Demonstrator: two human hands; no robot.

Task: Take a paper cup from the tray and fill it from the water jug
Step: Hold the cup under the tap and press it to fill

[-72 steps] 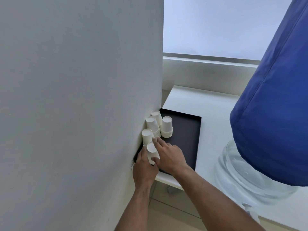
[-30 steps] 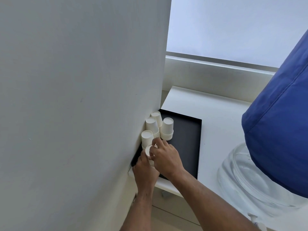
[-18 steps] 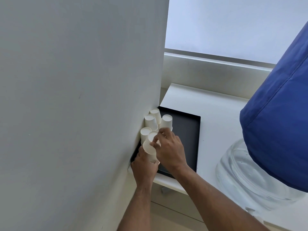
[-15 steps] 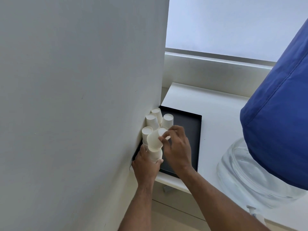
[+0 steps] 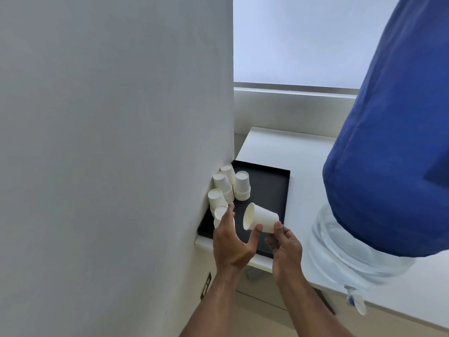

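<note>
A single white paper cup (image 5: 262,218) lies tilted on its side, mouth to the left, held at its base by the fingers of my right hand (image 5: 284,248) above the near end of the black tray (image 5: 273,188). My left hand (image 5: 230,242) is spread open beside it. Its fingers rest against the nearest upside-down cup stack (image 5: 220,212) and its thumb reaches toward the held cup's rim. The water jug (image 5: 349,251) stands to the right, clear at the bottom, under a blue cover (image 5: 393,147), with a small tap (image 5: 355,303) at the front.
Three more upside-down cup stacks (image 5: 241,185) stand in the tray's far left corner against a grey wall (image 5: 121,142). The tray and jug sit on a white counter (image 5: 306,164) below a window sill (image 5: 286,110).
My right hand has pulled one cup off the stack and carried it right, turning it sideways. My left hand has let go of the stack and spread its fingers.
</note>
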